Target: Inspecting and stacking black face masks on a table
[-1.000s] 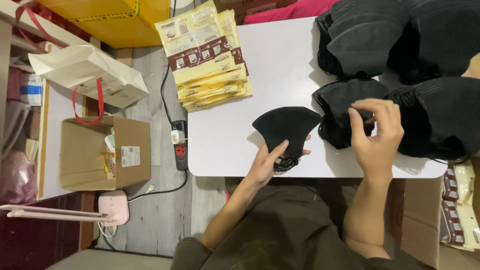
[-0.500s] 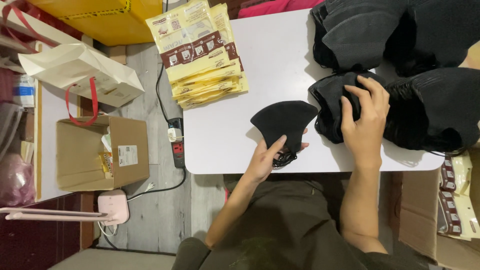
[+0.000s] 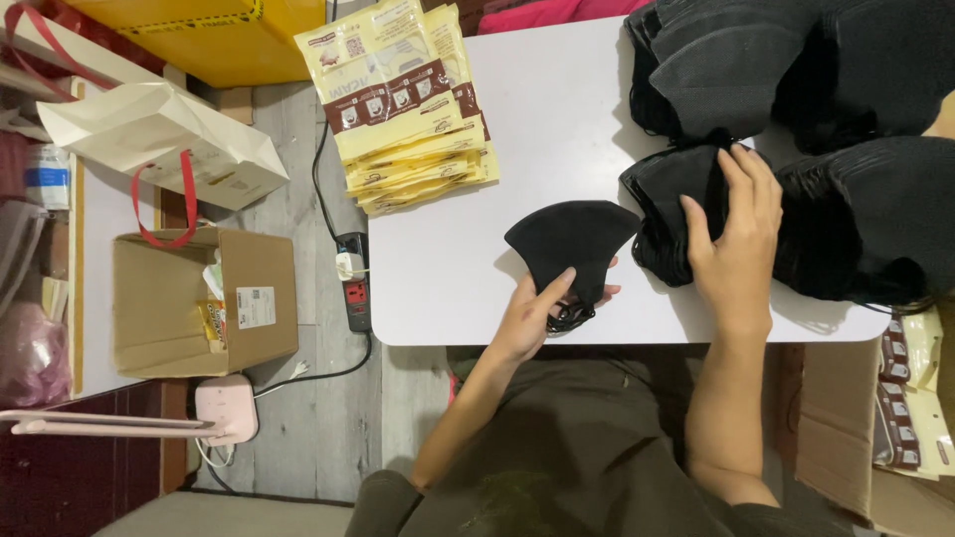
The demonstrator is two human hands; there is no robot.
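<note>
table: white top, everything I'm working with sits on it
mask piles: big heaps of black fabric masks on the far right side of the table, soft, floppy, slump on each other
packets: fanned stack of yellow-and-brown flat pouches at the table's back left corner, well apart from my hands
near stack: smaller black pile just beside the heaps; my right hand lies flat on top, fingers spread and pressing down, not closed round anything
single mask: one folded black mask at the table's front edge, between the pouches and the near stack
left hand: my left hand pinches the single mask's lower edge, thumb on top, fingers under
ear loops: thin black loops bunched under my left fingers, likely to snag
handling: I judge it very light, limp, not fragile, not slippery; best taken at the folded edge or the loops
hands: apart, one on each item
</note>
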